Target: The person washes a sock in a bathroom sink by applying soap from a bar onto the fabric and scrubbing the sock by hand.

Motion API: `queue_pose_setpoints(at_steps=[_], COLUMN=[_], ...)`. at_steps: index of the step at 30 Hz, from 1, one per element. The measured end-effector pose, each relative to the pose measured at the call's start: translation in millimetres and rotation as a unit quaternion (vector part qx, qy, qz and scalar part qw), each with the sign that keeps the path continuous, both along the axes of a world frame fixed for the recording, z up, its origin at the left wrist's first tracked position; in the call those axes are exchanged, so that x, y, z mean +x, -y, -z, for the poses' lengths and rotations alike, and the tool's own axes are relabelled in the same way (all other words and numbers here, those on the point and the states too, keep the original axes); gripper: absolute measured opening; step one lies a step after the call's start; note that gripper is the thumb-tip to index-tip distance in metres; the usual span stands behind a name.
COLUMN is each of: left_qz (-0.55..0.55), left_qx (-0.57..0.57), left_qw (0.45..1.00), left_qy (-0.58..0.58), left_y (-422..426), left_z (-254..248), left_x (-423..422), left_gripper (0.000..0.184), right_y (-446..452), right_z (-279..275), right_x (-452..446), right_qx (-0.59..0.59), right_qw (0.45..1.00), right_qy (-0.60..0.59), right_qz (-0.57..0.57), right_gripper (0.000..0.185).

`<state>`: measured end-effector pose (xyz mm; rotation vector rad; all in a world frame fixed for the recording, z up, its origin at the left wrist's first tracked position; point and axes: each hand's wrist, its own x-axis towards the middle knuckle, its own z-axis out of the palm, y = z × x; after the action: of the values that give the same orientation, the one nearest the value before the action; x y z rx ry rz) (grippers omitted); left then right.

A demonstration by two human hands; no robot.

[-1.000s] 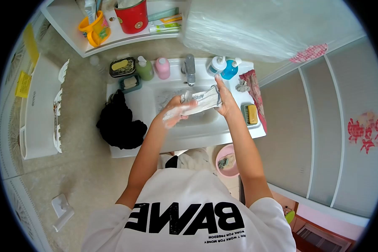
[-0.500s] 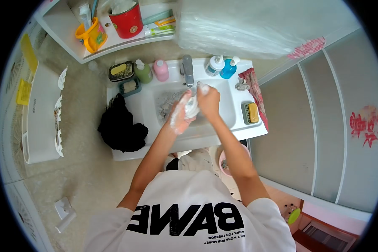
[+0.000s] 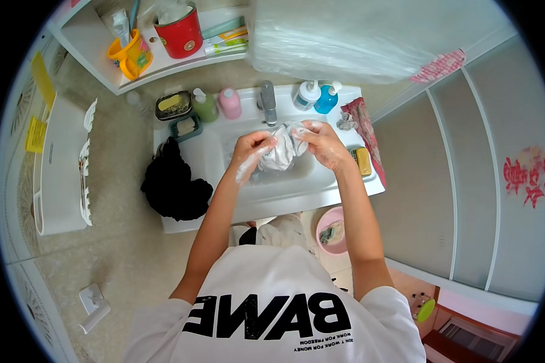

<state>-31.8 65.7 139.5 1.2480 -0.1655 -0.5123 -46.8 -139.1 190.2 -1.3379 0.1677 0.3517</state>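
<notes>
Over the white sink [image 3: 242, 202], a wet, soapy white cloth [image 3: 278, 154] is stretched between my two hands. My left hand [image 3: 253, 151] pinches its left side, with lather along the wrist. On the other side, my right hand [image 3: 326, 144] grips the bunched right end between thumb and fingers; suds cover its fingertips. What kind of cloth piece it is, I cannot make out. Just behind the cloth stands the grey faucet [image 3: 268, 103]. Sudsy water shows in the basin beneath, partly hidden by the cloth and hands.
Black clothing [image 3: 174, 184] lies on the sink's left edge. Soap dishes, a green bottle [image 3: 206, 107], a pink bottle [image 3: 230, 104], a white pump bottle [image 3: 307, 95] and a blue one [image 3: 327, 98] line the back. Yellow soap [image 3: 363, 161] sits at right. A pink basin [image 3: 332, 242] stands below.
My hands have moved apart, the right one going rightward and turning. The white cloth, earlier bunched between the palms, is now spread out between them.
</notes>
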Motion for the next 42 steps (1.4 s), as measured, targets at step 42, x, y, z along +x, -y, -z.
queue_pose_setpoints(at_steps=[42], left_qz=[-0.084], left_qx=[-0.249], left_qw=[0.926], left_qy=[-0.273], left_y=[27], left_z=[14], left_x=[-13], left_gripper=[0.035], right_y=[-95], right_z=[48], right_x=[-17], right_qx=[-0.438], right_qw=[0.823], right_qy=[0.322], right_qz=[0.167], right_gripper=[0.015])
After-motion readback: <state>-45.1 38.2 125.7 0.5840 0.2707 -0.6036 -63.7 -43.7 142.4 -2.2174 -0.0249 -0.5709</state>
